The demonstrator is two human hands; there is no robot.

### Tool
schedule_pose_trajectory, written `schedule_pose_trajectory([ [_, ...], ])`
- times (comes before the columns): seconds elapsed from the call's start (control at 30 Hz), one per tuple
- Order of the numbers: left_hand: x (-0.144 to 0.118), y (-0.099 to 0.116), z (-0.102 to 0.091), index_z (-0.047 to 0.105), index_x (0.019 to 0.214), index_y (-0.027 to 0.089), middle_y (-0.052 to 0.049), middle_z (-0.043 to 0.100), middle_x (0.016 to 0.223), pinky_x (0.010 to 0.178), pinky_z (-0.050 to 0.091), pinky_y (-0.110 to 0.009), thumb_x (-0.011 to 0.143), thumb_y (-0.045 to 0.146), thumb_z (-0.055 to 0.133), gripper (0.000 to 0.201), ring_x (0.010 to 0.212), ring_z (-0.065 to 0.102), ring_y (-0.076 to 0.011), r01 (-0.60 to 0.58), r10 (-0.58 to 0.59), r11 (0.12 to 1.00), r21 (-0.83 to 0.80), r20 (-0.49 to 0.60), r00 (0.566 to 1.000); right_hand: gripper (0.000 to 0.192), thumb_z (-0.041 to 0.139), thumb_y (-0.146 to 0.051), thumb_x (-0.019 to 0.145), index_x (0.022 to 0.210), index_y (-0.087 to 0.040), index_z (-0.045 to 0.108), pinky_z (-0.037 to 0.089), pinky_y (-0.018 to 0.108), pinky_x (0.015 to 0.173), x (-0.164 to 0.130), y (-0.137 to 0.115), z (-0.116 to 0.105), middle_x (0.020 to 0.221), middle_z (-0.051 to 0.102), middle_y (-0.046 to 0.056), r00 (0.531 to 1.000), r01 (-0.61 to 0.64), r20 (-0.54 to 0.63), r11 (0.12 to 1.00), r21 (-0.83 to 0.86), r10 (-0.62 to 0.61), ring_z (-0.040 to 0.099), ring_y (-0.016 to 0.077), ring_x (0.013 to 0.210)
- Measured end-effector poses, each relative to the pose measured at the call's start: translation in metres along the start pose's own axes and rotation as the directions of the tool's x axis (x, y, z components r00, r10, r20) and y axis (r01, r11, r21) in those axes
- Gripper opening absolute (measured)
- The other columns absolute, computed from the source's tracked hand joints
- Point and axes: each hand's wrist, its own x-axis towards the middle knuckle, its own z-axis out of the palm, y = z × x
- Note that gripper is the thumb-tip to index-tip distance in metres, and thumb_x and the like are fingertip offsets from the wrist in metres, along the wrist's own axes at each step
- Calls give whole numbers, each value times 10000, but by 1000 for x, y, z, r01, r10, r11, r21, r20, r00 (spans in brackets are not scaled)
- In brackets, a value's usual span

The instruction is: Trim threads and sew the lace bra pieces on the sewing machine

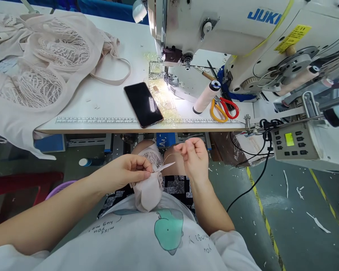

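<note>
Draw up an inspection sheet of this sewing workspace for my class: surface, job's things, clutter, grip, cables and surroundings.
Surface: white table, with a ruler strip along its front edge.
Job's things: pale garment at the lap, a narrow end sticking out to the right.
Clutter: phone, thread spool and scissors on the table; lace garments piled at left, hanging over the front edge.
Grip: left hand pinches the garment; right hand is beside it, fingers curled; whether it holds thread is too fine to tell.
Cables: black cables hang beside the control box.
Surroundings: sewing machine; red stool; floor with yellow lines and scraps.
</note>
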Motion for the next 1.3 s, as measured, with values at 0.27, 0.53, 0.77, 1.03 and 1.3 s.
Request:
schedule_pose_trajectory([
  [0.27, 4, 0, -3, 481, 722, 108, 15, 441, 646, 491, 309, -101, 695, 338, 576, 251, 556, 373, -11, -19, 19, 1000, -23, -7, 1000, 112, 368, -227, 851, 797, -179, 453, 401, 225, 599, -15, 3, 20, 728, 553, 12, 832, 361, 554, 763, -537, -4, 507, 107, 657],
  [0.53, 6, 0, -3, 484, 783, 118, 10, 434, 656, 451, 302, -97, 694, 376, 545, 279, 529, 361, -10, 55, -57, 997, 49, 54, 997, 153, 327, -252, 864, 812, -177, 449, 404, 235, 609, -14, 0, 16, 759, 564, 37, 833, 457, 545, 674, -581, -96, 515, 121, 680],
  [0.77, 7, -3, -2, 478, 697, 115, 15, 448, 644, 514, 347, -99, 687, 327, 554, 226, 577, 408, -24, 46, -47, 999, 15, 31, 998, 128, 337, -223, 868, 803, -185, 440, 401, 219, 585, -15, -2, 15, 752, 561, 29, 838, 476, 526, 661, -580, -142, 514, 109, 660],
  [1.03, 4, 15, -9, 493, 717, 104, 16, 460, 642, 495, 341, -94, 715, 338, 532, 237, 556, 414, -16, -88, 91, 984, 156, -13, 996, 125, 347, -209, 870, 803, -178, 448, 395, 211, 585, -3, -10, 21, 731, 567, 30, 806, 570, 529, 594, -568, -266, 516, 111, 651],
  [1.3, 50, 112, -86, 543, 816, 127, 8, 475, 622, 409, 323, -107, 672, 385, 564, 296, 505, 432, -36, -213, 288, 893, 396, -139, 948, 180, 315, -237, 879, 856, -150, 472, 326, 259, 569, 120, -36, 56, 804, 588, 78, 780, 613, 547, 198, -765, -304, 537, 167, 681],
])
